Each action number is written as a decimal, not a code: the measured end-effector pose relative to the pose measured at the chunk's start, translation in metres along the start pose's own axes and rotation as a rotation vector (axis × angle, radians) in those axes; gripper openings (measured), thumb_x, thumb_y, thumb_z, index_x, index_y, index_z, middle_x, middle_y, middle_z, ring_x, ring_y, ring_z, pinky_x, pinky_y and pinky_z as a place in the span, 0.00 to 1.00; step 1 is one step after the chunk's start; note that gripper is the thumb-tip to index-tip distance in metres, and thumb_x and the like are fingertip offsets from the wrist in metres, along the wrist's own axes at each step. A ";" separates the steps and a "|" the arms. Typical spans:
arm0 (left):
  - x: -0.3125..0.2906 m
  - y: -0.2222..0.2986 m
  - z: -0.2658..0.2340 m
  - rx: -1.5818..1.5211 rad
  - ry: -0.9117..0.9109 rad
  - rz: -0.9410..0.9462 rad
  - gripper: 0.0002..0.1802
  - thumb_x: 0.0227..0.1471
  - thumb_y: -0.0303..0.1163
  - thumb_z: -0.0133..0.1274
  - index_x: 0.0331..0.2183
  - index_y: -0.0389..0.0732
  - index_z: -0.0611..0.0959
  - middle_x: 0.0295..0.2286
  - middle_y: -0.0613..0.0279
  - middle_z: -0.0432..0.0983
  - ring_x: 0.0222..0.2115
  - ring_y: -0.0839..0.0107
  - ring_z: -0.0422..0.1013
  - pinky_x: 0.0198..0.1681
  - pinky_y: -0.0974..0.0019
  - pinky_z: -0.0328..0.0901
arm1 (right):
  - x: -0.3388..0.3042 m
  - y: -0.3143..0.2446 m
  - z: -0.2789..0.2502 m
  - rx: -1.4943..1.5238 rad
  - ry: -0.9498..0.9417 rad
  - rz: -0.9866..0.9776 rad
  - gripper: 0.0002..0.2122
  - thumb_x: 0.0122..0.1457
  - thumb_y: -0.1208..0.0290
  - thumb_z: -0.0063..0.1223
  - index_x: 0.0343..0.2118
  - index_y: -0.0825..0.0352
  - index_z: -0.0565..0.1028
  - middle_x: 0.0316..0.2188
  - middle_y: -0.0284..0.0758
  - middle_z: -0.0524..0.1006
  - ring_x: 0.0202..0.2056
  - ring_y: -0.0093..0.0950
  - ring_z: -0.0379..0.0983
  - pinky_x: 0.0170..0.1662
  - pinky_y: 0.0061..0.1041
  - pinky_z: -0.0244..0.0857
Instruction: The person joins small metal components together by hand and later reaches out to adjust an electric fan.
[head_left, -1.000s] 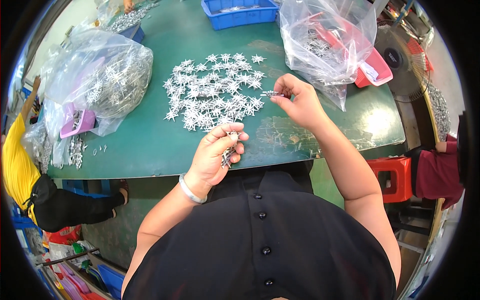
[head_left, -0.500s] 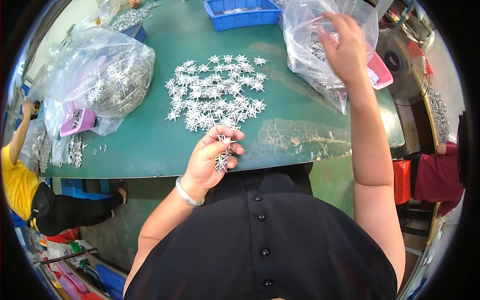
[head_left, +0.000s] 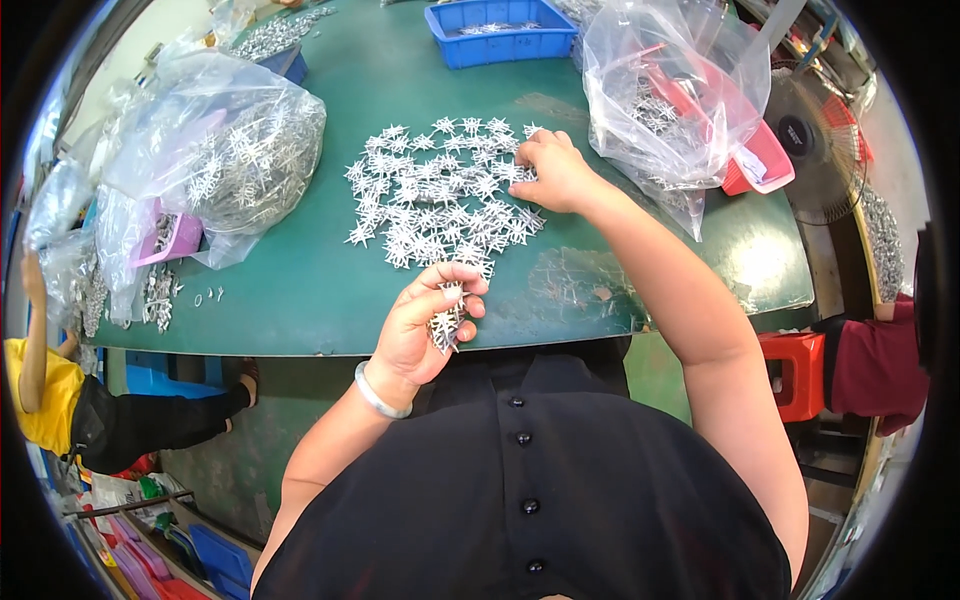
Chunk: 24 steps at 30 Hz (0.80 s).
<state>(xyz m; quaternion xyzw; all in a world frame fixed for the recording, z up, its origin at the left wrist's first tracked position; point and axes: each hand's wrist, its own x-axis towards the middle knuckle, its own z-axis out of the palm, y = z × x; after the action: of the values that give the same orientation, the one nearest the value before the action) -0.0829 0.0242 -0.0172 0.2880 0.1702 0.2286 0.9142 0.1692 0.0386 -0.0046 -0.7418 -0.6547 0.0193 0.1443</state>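
Note:
Spread in the middle of the green table is a loose patch of silver, spiky, star-like metal pieces. At its right edge my right hand reaches in, thumb and fingers apart around the outermost pieces; no piece plainly shows gripped. My left hand, a pale bangle on its wrist, is curled at the near table edge around a small cluster of the spiky metal pieces. To the right, a clear plastic bag holds more such pieces, with a pink-red scoop-like tray in and beside it.
A large clear bag of silver pieces stands left, beside a small purple scoop. At the back is a blue bin. A fan and red stool are right. A person in yellow works left.
My right hand has come away from the right-hand bag, moving left and nearer, down to the right edge of the metal pieces. My left hand stays around its cluster.

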 end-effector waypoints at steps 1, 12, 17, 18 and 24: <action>0.000 0.000 -0.001 0.003 0.011 0.002 0.10 0.46 0.23 0.46 0.35 0.40 0.73 0.29 0.61 0.70 0.26 0.75 0.67 0.22 0.76 0.60 | 0.000 0.001 0.000 0.064 0.002 -0.003 0.13 0.41 0.65 0.55 0.31 0.64 0.73 0.40 0.43 0.67 0.45 0.39 0.60 0.46 0.33 0.58; 0.013 0.004 0.015 0.287 0.181 0.122 0.09 0.49 0.28 0.48 0.35 0.40 0.72 0.25 0.68 0.67 0.20 0.83 0.61 0.19 0.81 0.55 | -0.030 -0.020 -0.033 0.810 -0.111 -0.141 0.06 0.46 0.78 0.49 0.29 0.69 0.70 0.20 0.34 0.72 0.23 0.22 0.67 0.29 0.21 0.63; 0.018 0.005 0.020 0.370 0.178 0.144 0.07 0.46 0.28 0.53 0.31 0.42 0.73 0.21 0.71 0.67 0.19 0.84 0.61 0.18 0.81 0.54 | -0.056 -0.058 -0.045 0.901 -0.131 -0.303 0.10 0.49 0.78 0.49 0.36 0.70 0.70 0.23 0.31 0.72 0.26 0.17 0.67 0.31 0.18 0.62; 0.018 0.003 0.021 0.361 0.167 0.173 0.06 0.45 0.28 0.54 0.28 0.42 0.74 0.18 0.72 0.66 0.18 0.85 0.60 0.17 0.82 0.53 | -0.058 -0.061 -0.044 0.903 -0.132 -0.310 0.10 0.49 0.78 0.49 0.36 0.70 0.70 0.23 0.31 0.72 0.26 0.17 0.67 0.31 0.18 0.62; 0.013 -0.002 0.024 0.317 0.219 0.223 0.05 0.45 0.27 0.54 0.27 0.40 0.74 0.18 0.70 0.66 0.18 0.83 0.61 0.18 0.80 0.55 | -0.073 -0.057 -0.048 1.218 -0.176 -0.053 0.10 0.52 0.76 0.47 0.38 0.71 0.70 0.24 0.28 0.72 0.28 0.14 0.65 0.33 0.17 0.61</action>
<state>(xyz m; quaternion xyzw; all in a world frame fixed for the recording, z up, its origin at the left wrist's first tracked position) -0.0608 0.0192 -0.0023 0.4187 0.2693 0.3283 0.8027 0.1145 -0.0363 0.0431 -0.5051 -0.5538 0.4473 0.4879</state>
